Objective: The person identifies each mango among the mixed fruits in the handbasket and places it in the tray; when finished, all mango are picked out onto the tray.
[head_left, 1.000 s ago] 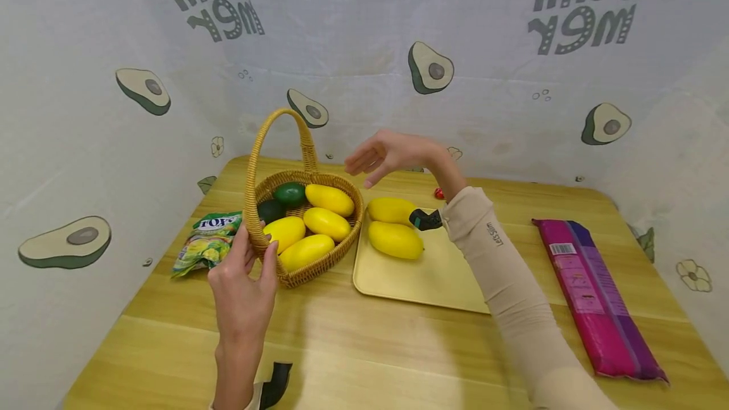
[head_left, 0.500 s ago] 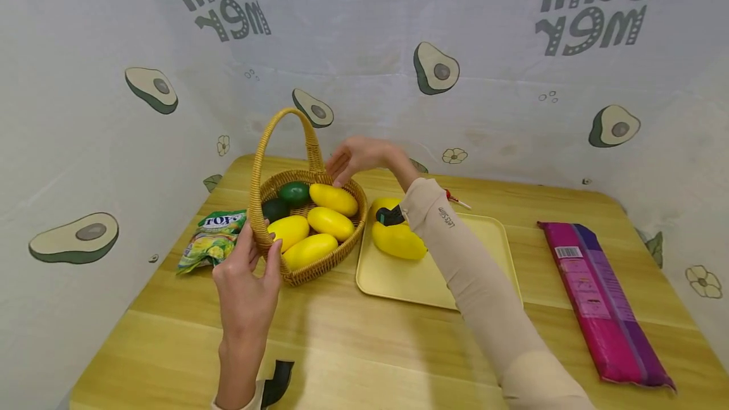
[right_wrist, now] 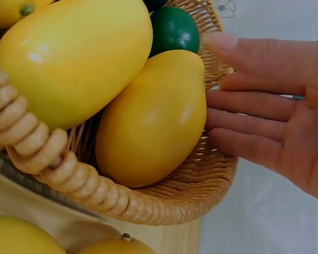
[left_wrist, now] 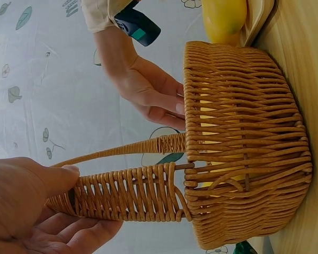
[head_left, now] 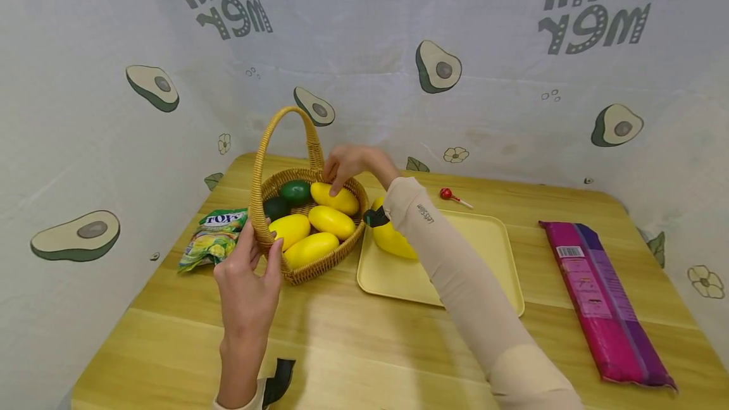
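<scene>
In the head view, a wicker basket (head_left: 321,266) holds several yellow mangoes (head_left: 331,222) and two dark green oval fruits (head_left: 295,192). My left hand (head_left: 250,293) grips the near base of its arched handle (head_left: 259,163), thumb on one side and fingers on the other. My right hand (head_left: 355,162) reaches over the basket's far rim to the back mango (head_left: 342,200). In the right wrist view, that mango (right_wrist: 153,121) lies by my fairly straight fingers (right_wrist: 249,121); whether the fingertips touch it is hard to tell. The thumb lies apart, near a green fruit (right_wrist: 175,30).
Right of the basket, a pale yellow tray (head_left: 398,283) bears mangoes (head_left: 393,242), partly hidden by my right sleeve. A red lollipop (head_left: 447,193) lies behind the tray. A green candy bag (head_left: 213,239) sits left of the basket, a pink and purple packet (head_left: 604,302) far right.
My right hand has moved left and down from above the tray to the back mango in the basket. My left hand keeps its grip on the handle.
</scene>
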{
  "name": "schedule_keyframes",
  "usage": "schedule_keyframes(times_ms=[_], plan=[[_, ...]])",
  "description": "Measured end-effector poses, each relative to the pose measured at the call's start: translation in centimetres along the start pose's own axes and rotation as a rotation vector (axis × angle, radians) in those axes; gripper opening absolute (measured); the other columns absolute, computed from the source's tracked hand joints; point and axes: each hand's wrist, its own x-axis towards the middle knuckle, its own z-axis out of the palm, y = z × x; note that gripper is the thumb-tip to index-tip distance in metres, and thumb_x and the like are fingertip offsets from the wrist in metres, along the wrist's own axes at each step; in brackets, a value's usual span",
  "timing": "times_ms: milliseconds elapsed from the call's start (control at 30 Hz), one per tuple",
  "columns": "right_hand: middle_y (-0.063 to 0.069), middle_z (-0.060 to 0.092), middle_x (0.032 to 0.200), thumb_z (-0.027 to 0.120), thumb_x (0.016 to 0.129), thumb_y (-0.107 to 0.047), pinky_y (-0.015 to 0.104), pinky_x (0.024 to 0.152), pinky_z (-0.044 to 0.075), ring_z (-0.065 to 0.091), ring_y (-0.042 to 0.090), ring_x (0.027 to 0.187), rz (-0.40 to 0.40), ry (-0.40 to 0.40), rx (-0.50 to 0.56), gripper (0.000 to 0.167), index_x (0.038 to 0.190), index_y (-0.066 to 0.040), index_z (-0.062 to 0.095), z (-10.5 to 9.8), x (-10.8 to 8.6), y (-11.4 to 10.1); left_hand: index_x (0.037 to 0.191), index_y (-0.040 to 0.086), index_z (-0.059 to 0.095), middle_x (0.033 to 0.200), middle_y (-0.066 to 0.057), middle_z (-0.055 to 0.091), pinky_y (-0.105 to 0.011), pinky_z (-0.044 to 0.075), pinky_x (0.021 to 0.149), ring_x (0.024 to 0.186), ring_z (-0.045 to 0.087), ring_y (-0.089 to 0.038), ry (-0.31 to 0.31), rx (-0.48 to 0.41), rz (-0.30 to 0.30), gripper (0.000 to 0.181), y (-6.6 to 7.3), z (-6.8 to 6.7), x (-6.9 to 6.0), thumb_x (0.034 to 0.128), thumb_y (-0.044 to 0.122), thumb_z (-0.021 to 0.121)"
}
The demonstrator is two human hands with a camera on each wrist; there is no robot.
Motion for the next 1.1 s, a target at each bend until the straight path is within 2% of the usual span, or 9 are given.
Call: schedule_keyframes(times_ms=[100,233,367,467,567,733,800,933,1100], plan=[[0.018,0.07,0.138,0.085,0.096,-0.014,0.03,0.106,0.055,0.065,0.026,0.124,0.028,-0.008,-0.01,0.047,0.14,-0.001,0.071,0.2,0.2,-0.2,0.143,-0.011,0.062,0.126,-0.026,0.075,-0.014,0.054,0.095,0.111,0.076,-0.04,0.004,0.001,0.0,0.053,0.1,0.1,0.0,0.0934,-0.008,0.079],[0.014,0.069,0.143,0.086,0.094,-0.01,0.031,0.111,0.055,0.064,0.024,0.133,0.067,-0.003,-0.012,0.051,0.141,-0.002,0.07,0.4,0.5,-0.8,0.143,-0.01,0.062,0.126,-0.026,0.075,-0.028,0.06,0.092,0.11,0.076,-0.041,0.013,-0.003,0.0,0.052,0.1,0.0,-0.1,0.0938,-0.009,0.079],[0.006,0.068,0.103,0.088,0.091,-0.005,0.023,0.087,0.051,0.058,0.017,0.097,0.081,0.022,-0.034,0.036,0.125,-0.002,0.077,0.8,0.7,-1.1,0.144,-0.01,0.062,0.126,-0.026,0.075,-0.038,0.06,0.091,0.109,0.076,-0.043,0.005,-0.013,0.001,0.051,0.1,0.0,-0.2,0.0947,-0.008,0.078],[0.007,0.068,0.102,0.089,0.089,-0.005,0.025,0.087,0.053,0.059,0.018,0.096,0.107,0.048,-0.071,0.037,0.124,-0.003,0.078,1.1,0.9,-1.3,0.144,-0.011,0.061,0.127,-0.027,0.075,-0.032,0.059,0.093,0.11,0.076,-0.041,-0.002,-0.003,0.001,0.053,0.0,0.1,-0.1,0.0942,-0.008,0.078],[0.005,0.073,0.119,0.091,0.086,-0.003,0.027,0.092,0.059,0.064,0.018,0.107,0.14,0.069,-0.12,0.042,0.126,-0.008,0.078,1.2,0.8,-1.8,0.144,-0.01,0.061,0.128,-0.026,0.075,-0.032,0.059,0.093,0.111,0.076,-0.041,-0.002,-0.004,-0.001,0.053,0.1,0.1,-0.1,0.0944,-0.008,0.078],[0.001,0.056,0.091,0.091,0.085,-0.002,0.024,0.065,0.05,0.051,0.016,0.079,0.221,0.056,-0.181,0.025,0.099,-0.009,0.072,1.5,0.8,-3.2,0.143,-0.009,0.062,0.126,-0.026,0.075,-0.038,0.06,0.092,0.11,0.076,-0.042,0.009,-0.013,-0.008,0.051,0.2,0.0,-0.2,0.0945,-0.008,0.078],[0.002,0.056,0.09,0.092,0.084,-0.002,0.025,0.062,0.052,0.053,0.018,0.076,0.279,0.068,-0.181,0.029,0.099,-0.009,0.068,1.7,0.6,-3.5,0.143,-0.009,0.063,0.124,-0.027,0.075,-0.038,0.06,0.092,0.11,0.076,-0.043,0.007,-0.015,-0.012,0.051,0.2,0.1,-0.2,0.0944,-0.008,0.078],[0.005,0.066,0.106,0.095,0.081,-0.003,0.032,0.068,0.06,0.061,0.021,0.086,0.359,0.134,-0.145,0.044,0.112,-0.011,0.064,2.2,0.3,-3.6,0.141,-0.01,0.063,0.118,-0.029,0.076,-0.04,0.061,0.091,0.109,0.076,-0.043,-0.002,-0.012,-0.013,0.05,0.2,0.2,-0.2,0.094,-0.009,0.078],[0.007,0.063,0.111,0.097,0.079,-0.004,0.035,0.075,0.062,0.061,0.023,0.093,0.323,0.184,-0.118,0.053,0.119,-0.009,0.062,3.1,0.3,-3.4,0.142,-0.011,0.062,0.122,-0.028,0.076,-0.034,0.06,0.093,0.11,0.076,-0.04,-0.003,0.007,-0.009,0.052,0.1,0.0,0.0,0.0937,-0.008,0.079]])
